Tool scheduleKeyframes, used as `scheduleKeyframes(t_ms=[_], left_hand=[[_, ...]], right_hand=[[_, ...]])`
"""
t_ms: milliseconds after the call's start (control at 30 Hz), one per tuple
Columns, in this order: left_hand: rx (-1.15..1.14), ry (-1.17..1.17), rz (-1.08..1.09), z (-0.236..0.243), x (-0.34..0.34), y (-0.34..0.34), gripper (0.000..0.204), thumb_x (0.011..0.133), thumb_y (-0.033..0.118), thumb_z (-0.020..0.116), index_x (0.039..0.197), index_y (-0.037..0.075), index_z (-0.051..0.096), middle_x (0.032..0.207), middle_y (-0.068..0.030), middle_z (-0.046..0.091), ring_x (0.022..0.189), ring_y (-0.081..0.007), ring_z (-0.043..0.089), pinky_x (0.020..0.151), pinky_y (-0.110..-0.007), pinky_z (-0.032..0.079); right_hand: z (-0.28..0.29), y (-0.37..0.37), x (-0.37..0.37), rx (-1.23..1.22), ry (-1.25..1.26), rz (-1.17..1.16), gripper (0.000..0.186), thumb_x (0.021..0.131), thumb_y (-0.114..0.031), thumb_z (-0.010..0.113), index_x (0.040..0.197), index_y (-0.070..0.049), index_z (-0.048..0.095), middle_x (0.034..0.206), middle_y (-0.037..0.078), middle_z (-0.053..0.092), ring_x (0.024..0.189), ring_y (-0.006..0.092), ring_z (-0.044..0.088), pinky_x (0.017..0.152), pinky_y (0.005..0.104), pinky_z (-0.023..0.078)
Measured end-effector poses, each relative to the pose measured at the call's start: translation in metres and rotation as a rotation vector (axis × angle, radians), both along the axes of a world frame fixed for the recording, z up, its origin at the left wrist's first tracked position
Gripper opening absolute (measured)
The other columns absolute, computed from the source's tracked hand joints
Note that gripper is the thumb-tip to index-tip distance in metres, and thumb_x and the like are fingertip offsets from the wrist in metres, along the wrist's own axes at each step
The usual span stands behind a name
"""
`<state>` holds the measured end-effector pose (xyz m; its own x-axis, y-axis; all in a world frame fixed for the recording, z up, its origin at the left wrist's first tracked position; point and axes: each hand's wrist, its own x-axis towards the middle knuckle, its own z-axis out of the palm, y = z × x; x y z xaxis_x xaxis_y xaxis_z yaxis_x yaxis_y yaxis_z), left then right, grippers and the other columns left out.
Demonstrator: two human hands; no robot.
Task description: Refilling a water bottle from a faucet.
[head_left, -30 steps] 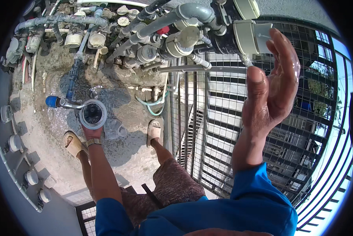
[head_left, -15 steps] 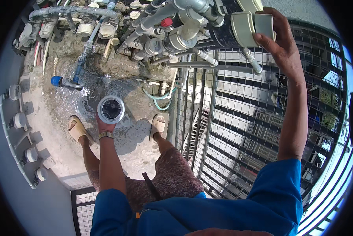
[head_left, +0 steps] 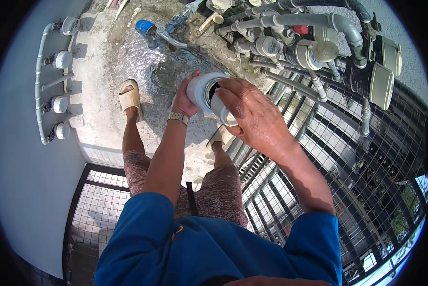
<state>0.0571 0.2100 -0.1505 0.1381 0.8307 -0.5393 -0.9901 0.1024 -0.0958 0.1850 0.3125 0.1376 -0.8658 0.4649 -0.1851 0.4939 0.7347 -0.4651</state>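
My left hand [head_left: 184,102] is wrapped round a white cylindrical canister [head_left: 199,90], tilted so that its dark open mouth faces right. In my right hand [head_left: 261,119] is a white round cap [head_left: 219,108], gripped by the fingers and held at the canister's mouth. Whether the cap touches the rim, I cannot tell. My right fingers hide part of the mouth. Beyond the canister, a metal tap [head_left: 166,35] with a blue piece [head_left: 144,26] sits over the wet concrete floor [head_left: 149,59].
Grey pipes [head_left: 290,20] and several water meters [head_left: 309,54] crowd the far right. A wire mesh fence [head_left: 342,157] runs along the right. More meters [head_left: 62,59] line the pipe on the left wall [head_left: 18,157]. My sandalled foot [head_left: 129,97] stands on the concrete.
My right hand has come down from the cream-covered boxes at the upper right to the canister, bringing the cap. The canister has tilted toward it. The view has shifted to the left.
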Motion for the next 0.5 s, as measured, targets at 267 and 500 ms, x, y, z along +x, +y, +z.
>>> scheduleKeyframes(t_ms=[267,500], left_hand=[[0.053,0.088,-0.044,0.020,-0.003,0.015,0.054,0.097,0.035,0.068,0.142,0.010,0.054,0.139,-0.0150,0.062,0.130,-0.0308,0.058,0.114,-0.047,0.045],[0.014,0.276,0.007,0.033,0.011,0.016,0.060,0.098,0.036,0.066,0.149,0.010,0.049,0.140,-0.0125,0.061,0.131,-0.0280,0.057,0.113,-0.045,0.046]], right_hand=[[0.017,0.004,0.009,-0.031,-0.030,-0.040,0.090,0.061,-0.019,0.090,0.142,-0.016,0.050,0.135,0.007,0.058,0.126,0.0322,0.056,0.104,0.0459,0.050],[0.011,-0.027,-0.003,-0.089,0.073,-0.643,0.116,0.076,-0.026,0.091,0.162,-0.002,0.016,0.148,0.025,0.042,0.130,0.0431,0.051,0.103,0.0488,0.049]])
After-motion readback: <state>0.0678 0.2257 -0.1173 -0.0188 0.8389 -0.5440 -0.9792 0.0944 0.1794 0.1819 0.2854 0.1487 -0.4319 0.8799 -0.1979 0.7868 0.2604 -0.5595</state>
